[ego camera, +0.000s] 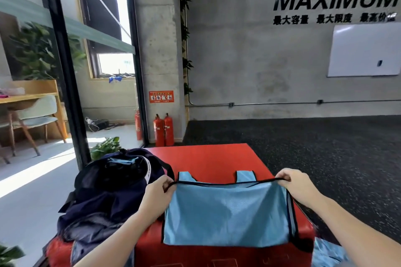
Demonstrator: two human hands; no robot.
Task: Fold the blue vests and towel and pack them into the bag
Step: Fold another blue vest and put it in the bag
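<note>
Holding a light blue mesh vest with black trim (227,217) stretched between them, the two hands sit well apart in the single head view, each clamped on an end of the vest's upper folded edge. The left hand (157,194) pinches the left end, fingers curled round the black trim; the right hand (291,181) pinches the right end in the same way. The vest lies over the red padded block (208,158) that serves as a tabletop, its shoulder straps showing beyond the pinched edge and its lower hem hanging towards the person over the block's near face.

The vest's long axis runs left to right, straight across between the hands, so the next fold most likely brings one end over to the other. The open dark navy fabric bag (112,182) lies just beside the vest on the left, touching the left hand's side of the block, with something light blue already visible in its mouth. The left hand is plainly the nearer one to the bag. More light blue fabric (325,253) shows at the lower right, partly hidden by the right forearm.
</note>
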